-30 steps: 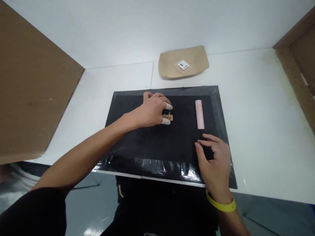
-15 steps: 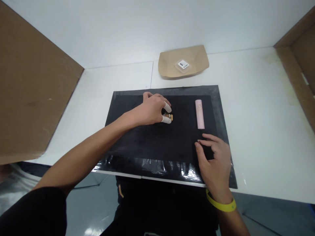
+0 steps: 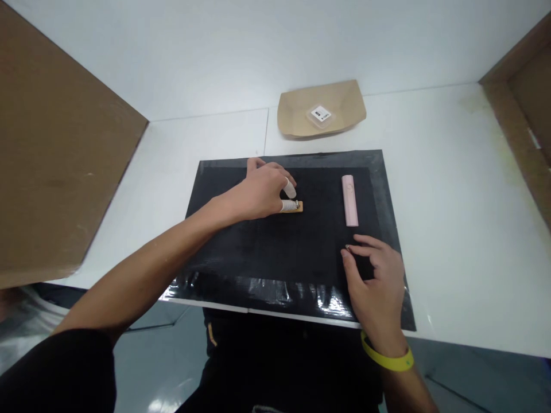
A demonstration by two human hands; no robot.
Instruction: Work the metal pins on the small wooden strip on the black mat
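My left hand (image 3: 262, 192) rests on the black mat (image 3: 267, 246), white finger cots on its thumb and forefinger. Those two fingers pinch a small metal part standing on a little tan block (image 3: 294, 207). My right hand (image 3: 373, 276) lies flat near the mat's front right corner, fingers apart, holding nothing; a yellow band circles its wrist. A pink stick-shaped object (image 3: 349, 200) lies lengthwise on the mat between the two hands, just beyond the right fingertips.
A tan paper tray (image 3: 297, 112) holding a small clear packet (image 3: 321, 115) sits on the white table (image 3: 451, 201) behind the mat. Brown cardboard walls stand at the left (image 3: 55, 155) and far right (image 3: 525, 103).
My left thumb and forefinger have drawn together over the tan block onto the small metal part. The right hand has stayed still.
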